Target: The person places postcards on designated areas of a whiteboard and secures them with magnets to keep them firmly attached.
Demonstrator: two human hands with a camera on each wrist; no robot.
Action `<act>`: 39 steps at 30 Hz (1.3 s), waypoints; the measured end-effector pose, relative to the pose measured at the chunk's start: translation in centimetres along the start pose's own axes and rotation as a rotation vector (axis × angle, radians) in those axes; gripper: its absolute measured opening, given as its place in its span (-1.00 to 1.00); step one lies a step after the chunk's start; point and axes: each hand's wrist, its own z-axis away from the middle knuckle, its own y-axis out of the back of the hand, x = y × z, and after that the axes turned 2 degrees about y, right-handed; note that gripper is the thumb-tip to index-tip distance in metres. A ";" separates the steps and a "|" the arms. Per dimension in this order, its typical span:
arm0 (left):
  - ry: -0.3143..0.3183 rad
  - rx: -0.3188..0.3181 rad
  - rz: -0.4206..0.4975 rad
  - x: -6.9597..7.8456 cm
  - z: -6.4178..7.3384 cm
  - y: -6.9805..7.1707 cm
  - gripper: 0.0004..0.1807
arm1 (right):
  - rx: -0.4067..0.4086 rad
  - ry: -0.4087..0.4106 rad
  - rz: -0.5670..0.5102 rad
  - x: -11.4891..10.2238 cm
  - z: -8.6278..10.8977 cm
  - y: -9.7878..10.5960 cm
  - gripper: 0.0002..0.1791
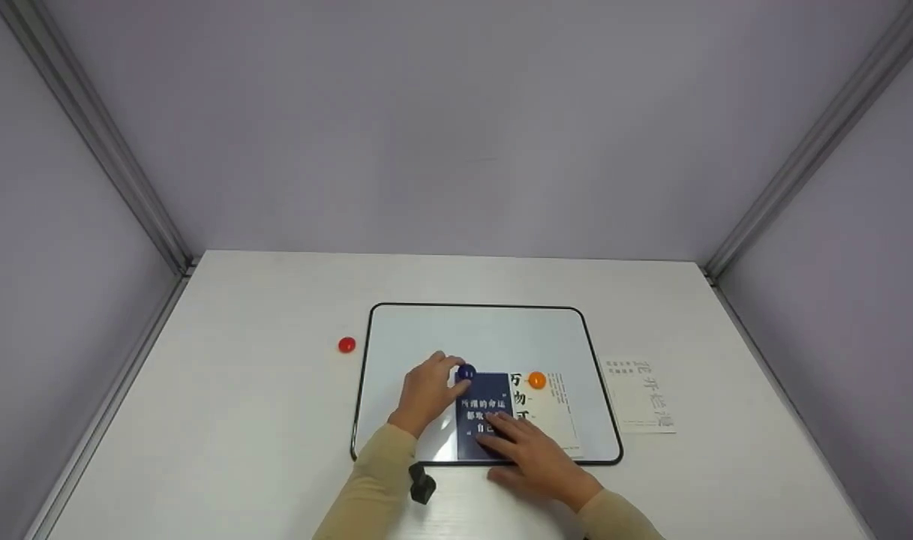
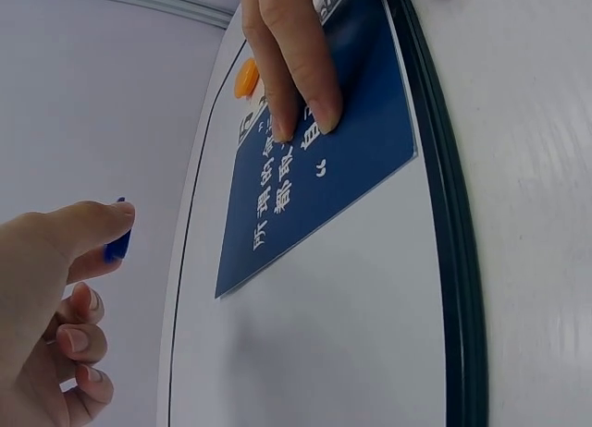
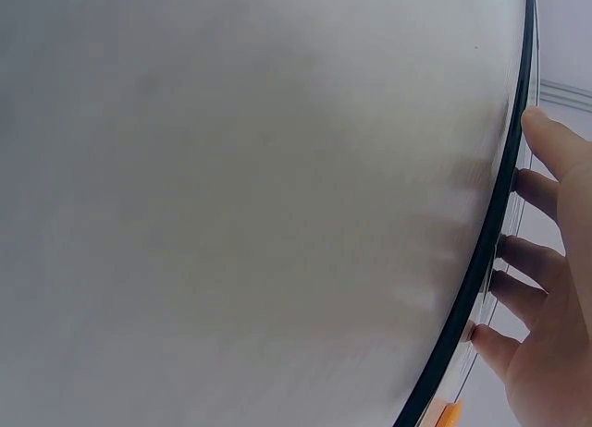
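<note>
A blue round magnet (image 1: 467,373) is pinched between thumb and forefinger of my left hand (image 1: 426,390), at the top edge of a dark blue card (image 1: 488,391) with white lettering. In the left wrist view the magnet (image 2: 117,245) shows edge-on between the fingertips. The card lies on a black-framed whiteboard (image 1: 426,330). My right hand (image 1: 535,457) rests its outstretched fingers on the card's lower part, covering some lettering. Right of the blue card is a cream card (image 1: 565,424) with black characters, an orange magnet (image 1: 537,380) on its upper part.
A red magnet (image 1: 346,345) lies on the white table (image 1: 238,375), just left of the board. Another pale printed card (image 1: 636,412) is to the board's right. By the left sleeve is a small black object (image 1: 421,487). Walls enclose the table's back and sides.
</note>
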 end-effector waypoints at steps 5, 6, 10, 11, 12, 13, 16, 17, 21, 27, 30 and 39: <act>-0.001 -0.016 -0.002 0.2 -0.2 -0.2 -0.63 | 0.005 0.010 0.002 0.1 0.0 0.0 -0.38; -0.003 -0.018 -0.001 0.2 -0.2 -0.2 -0.63 | 0.001 0.009 0.002 0.1 -0.1 0.1 -0.38; -0.005 -0.021 0.004 0.2 -0.2 -0.4 -0.62 | 0.000 0.011 0.012 0.2 -0.1 0.0 -0.38; -0.004 -0.022 0.005 0.2 -0.2 -0.5 -0.63 | 0.000 0.013 0.015 0.2 -0.1 0.0 -0.38; -0.002 -0.024 0.006 0.2 -0.2 -0.5 -0.63 | 0.001 0.013 0.017 0.2 -0.1 0.0 -0.38; 0.001 -0.025 0.006 0.2 -0.2 -0.6 -0.63 | 0.003 0.015 0.019 0.2 -0.1 -0.1 -0.38; 0.014 -0.042 0.013 0.3 -0.3 -0.7 -0.62 | 0.015 0.024 0.033 0.3 -0.1 -0.2 -0.38; 0.019 -0.050 0.016 0.3 -0.3 -0.7 -0.62 | 0.014 0.023 0.034 0.3 -0.1 -0.2 -0.38; 0.019 -0.073 0.006 0.5 -0.5 -0.9 -0.61 | 0.002 0.014 0.035 0.3 -0.2 -0.2 -0.39; 0.004 -0.078 -0.014 0.6 -0.8 -1.4 -0.62 | -0.011 0.005 0.031 0.3 -0.2 -0.2 -0.39; 0.008 -0.094 -0.013 0.7 -0.9 -1.6 -0.62 | -0.008 0.009 0.036 0.3 -0.2 -0.2 -0.38; -0.003 -0.106 -0.026 1.0 -1.3 -2.5 -0.63 | 0.004 0.020 0.043 0.2 -0.1 -0.2 -0.39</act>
